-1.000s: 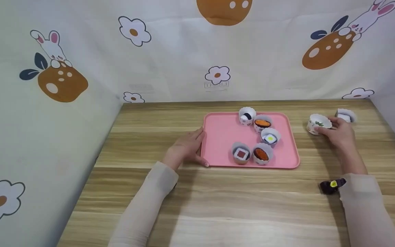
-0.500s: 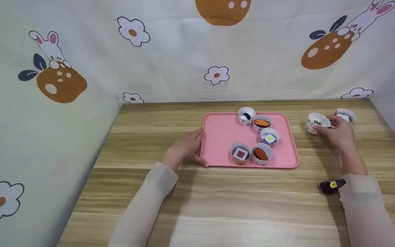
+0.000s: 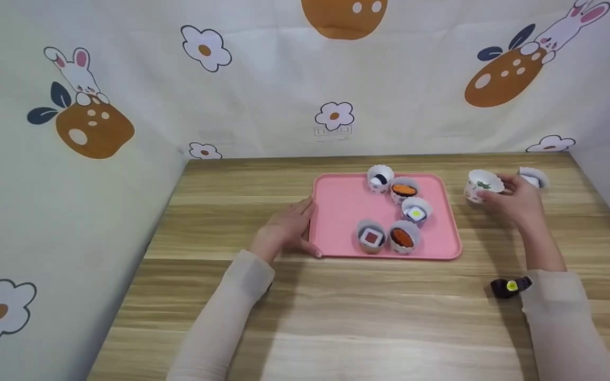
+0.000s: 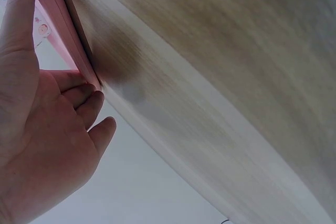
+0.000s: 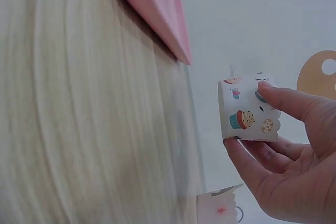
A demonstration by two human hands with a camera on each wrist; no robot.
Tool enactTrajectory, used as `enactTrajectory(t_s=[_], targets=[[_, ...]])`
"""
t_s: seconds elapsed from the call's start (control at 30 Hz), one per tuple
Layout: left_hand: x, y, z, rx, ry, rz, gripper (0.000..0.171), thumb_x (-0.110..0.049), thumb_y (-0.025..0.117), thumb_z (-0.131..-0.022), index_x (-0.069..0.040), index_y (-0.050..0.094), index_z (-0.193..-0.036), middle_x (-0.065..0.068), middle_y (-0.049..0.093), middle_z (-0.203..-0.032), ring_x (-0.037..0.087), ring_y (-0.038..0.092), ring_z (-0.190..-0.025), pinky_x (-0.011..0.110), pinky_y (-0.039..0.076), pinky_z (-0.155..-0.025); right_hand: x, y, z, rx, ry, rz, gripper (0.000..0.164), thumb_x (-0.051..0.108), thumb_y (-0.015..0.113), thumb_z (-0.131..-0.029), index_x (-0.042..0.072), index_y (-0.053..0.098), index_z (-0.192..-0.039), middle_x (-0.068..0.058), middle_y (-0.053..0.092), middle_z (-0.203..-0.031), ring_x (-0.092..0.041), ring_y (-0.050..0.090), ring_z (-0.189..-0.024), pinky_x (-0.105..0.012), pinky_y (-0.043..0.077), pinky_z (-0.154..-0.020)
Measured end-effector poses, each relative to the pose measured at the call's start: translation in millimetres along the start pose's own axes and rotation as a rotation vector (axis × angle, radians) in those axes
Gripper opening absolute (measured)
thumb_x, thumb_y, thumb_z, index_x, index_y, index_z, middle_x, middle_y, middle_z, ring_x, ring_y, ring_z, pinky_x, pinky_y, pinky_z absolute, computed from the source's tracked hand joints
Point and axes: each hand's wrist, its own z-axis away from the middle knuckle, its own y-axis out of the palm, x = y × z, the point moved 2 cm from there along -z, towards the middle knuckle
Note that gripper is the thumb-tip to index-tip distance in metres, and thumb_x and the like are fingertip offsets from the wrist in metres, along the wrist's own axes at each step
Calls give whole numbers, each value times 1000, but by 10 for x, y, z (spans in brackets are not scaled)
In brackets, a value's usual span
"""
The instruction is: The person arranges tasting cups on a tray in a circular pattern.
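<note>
My right hand (image 3: 517,201) pinches a white paper cupcake cup (image 3: 473,191) between thumb and fingers, to the right of the pink tray (image 3: 337,203). Something green and white shows inside that cup; in the right wrist view the cup (image 5: 244,111) has printed cupcakes and appears raised off the table. My left hand (image 3: 285,228) touches the tray at its near left corner, fingers along the left edge and thumb at the front edge. On the tray's right half stand several similar cups, among them one with a red-centred sushi piece (image 3: 371,238) and one with an orange-topped piece (image 3: 404,190).
Another cup (image 3: 535,177) lies tipped on its side behind my right hand, with a white piece in it. A dark item with a yellow patch (image 3: 510,286) is beside the right sleeve. Patterned cloth (image 3: 262,106) walls the wooden table (image 3: 368,317) at back and sides.
My right hand has moved a little left and away from me, carrying the cup closer to the tray. The left hand and the tray stay in place.
</note>
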Motion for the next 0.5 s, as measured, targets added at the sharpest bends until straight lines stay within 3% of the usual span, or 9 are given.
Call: enactTrajectory(t_s=[0.1, 0.5], targets=[[-1, 0, -2, 3, 1, 0, 126, -67, 76, -72, -8, 8, -161, 7, 3, -170, 23, 7, -158, 40, 11, -130, 53, 20, 23, 0, -20, -16, 76, 27, 70, -93, -11, 34, -148, -34, 41, -150, -39, 47, -130, 3, 41, -73], [0, -7, 6, 0, 7, 4, 126, -66, 76, -72, -7, 9, -161, 8, 4, -170, 24, 8, -158, 41, 11, -130, 249, 102, 65, 61, -52, -12, 80, 34, 69, -94, -10, 32, -150, -35, 37, -152, -47, 46, -133, 3, 40, -70]])
